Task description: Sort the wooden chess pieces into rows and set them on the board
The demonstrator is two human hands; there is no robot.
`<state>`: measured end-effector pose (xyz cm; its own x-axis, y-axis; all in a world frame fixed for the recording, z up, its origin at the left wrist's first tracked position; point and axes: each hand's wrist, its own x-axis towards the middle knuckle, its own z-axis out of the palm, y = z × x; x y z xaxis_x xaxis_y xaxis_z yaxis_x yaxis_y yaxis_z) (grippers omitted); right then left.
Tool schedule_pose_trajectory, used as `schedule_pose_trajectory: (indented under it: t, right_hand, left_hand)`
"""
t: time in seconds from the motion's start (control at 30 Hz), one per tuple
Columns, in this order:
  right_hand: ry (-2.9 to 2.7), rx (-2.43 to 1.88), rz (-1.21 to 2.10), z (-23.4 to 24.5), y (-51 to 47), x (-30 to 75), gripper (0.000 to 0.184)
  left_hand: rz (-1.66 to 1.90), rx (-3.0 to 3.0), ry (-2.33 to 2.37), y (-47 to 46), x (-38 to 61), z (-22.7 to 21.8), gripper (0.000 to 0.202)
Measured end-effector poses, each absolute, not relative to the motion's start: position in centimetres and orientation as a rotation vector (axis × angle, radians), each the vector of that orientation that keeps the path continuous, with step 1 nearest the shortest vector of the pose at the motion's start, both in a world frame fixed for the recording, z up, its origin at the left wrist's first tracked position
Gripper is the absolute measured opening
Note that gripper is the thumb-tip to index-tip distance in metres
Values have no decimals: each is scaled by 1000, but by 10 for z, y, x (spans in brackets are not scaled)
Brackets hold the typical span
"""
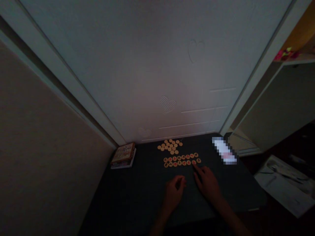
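Observation:
Two rows of round wooden xiangqi pieces point(179, 163) lie face up on the dark table, some marked in red and others in dark characters. My right hand point(209, 183) has its index finger stretched out, the tip at a red-marked piece point(194, 162) near the right end of the nearer row. Its other fingers are apart and hold nothing. To the left, my left hand point(175, 191) hovers or rests in front of the rows, fingers curled together; whether anything is inside is hidden. Behind the rows sits a loose cluster of blank-looking pieces point(169, 149).
A small stack of books or boxes point(123, 155) stands at the table's point(137, 193) back left corner. On the right lies a bright, pixelated flat object point(224, 150). A white panel point(147, 72) with heart patterns rises behind the table. Lower right, a pale box point(286, 185) lies below.

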<state>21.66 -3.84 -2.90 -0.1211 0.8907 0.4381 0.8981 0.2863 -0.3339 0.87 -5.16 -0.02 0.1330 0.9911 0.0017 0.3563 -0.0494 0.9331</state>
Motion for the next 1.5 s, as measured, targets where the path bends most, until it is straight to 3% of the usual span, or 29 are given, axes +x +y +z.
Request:
schedule_pose_trajectory:
  t: [0.3, 0.5, 0.73, 1.03, 1.5]
  right_hand:
    - [-1963, -1538, 124, -35, -48, 221, 36]
    - [-1960, -1541, 135, -33, -44, 220, 34]
    - [-1944, -1513, 164, -36, -43, 221, 31]
    - [-1905, -1530, 248, -35, -43, 221, 28]
    - [-1861, -1484, 316, -28, -46, 217, 30]
  left_hand:
    - [875, 1435, 1293, -25, -5, 13, 40]
    - [972, 2049, 1498, 57, -55, 36, 28]
    - [966, 2254, 1670, 105, -99, 13, 25]
    - [985, 2339, 1772, 74, -111, -10, 26]
    - [939, 2243, 1635, -61, -89, -12, 17]
